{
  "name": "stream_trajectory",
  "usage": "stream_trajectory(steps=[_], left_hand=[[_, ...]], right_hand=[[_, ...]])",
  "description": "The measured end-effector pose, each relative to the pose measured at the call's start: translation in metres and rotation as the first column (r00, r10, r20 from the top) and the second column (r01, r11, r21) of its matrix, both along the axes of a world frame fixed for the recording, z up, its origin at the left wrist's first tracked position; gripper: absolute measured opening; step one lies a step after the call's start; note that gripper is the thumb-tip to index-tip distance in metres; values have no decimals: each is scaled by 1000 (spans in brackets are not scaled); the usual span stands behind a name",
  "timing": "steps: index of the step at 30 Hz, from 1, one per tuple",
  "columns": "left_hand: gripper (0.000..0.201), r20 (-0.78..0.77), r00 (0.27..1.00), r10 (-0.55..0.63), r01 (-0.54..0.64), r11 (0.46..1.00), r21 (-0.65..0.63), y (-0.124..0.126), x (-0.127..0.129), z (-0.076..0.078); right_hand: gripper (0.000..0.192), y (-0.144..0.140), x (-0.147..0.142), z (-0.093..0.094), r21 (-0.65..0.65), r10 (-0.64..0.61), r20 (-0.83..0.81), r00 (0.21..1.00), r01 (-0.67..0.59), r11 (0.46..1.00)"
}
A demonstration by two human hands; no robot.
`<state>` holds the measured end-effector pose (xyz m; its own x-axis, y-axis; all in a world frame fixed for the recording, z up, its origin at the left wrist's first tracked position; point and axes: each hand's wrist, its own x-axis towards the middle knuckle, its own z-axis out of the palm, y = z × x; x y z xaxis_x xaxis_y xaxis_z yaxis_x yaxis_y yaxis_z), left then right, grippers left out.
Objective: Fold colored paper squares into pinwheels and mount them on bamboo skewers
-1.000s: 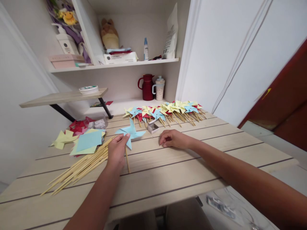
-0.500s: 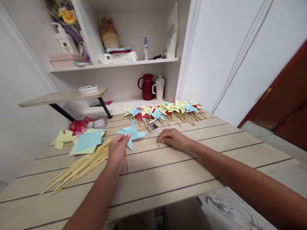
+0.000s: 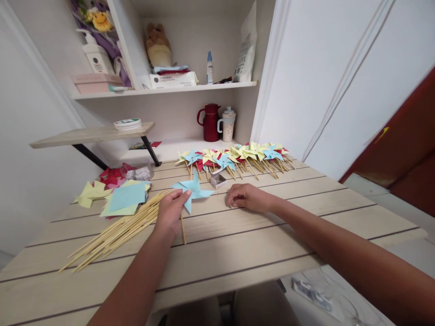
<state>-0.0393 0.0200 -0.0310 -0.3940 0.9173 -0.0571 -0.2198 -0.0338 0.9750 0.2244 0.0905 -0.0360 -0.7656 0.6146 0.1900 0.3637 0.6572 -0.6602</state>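
Note:
A light blue paper pinwheel (image 3: 195, 192) is pinched in my left hand (image 3: 171, 208), thumb on the paper. Its thin wooden stick (image 3: 183, 228) slants down below the hand. My right hand (image 3: 249, 198) rests low on the tabletop, fingers curled and pressed together around a tiny pale thing at the fingertips, too small to name. Just beyond it stands a small open box (image 3: 218, 181); its contents are not clear. Beside my left hand lies a bundle of wooden sticks (image 3: 118, 233).
Finished pinwheels (image 3: 238, 156) in blue, yellow and red lie in a row at the back. Blue and yellow paper squares (image 3: 127, 199) are stacked at left, near red paper pieces (image 3: 113, 177). A raised wooden shelf (image 3: 91, 135), a red jug (image 3: 211, 123) and a cup (image 3: 228, 127) stand behind.
My right fingers have closed at the spot where a tiny thing lay on the table. The left hand still holds the pinwheel. The view has shifted slightly.

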Motion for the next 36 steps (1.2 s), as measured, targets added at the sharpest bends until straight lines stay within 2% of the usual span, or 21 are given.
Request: stream_trajectory(steps=[11,18,24,36], left_hand=[[39,-27,999,-33,33,999,10,0,0,-1],[42,-42,999,-12,13,999,31,-1,0,-1],[41,-10,999,-32,32,999,22,-1,1,0],[37,-34,996,-82,83,996,28,-3,1,2]], right_hand=[[14,-4,1,-2,-100,-17,-33,999,14,995],[15,-5,-1,-5,-130,-103,-22,994,99,987],[18,-3,0,-7,-96,-232,-1,973,231,968],[20,-10,-5,-5,-141,-46,-71,996,36,989]])
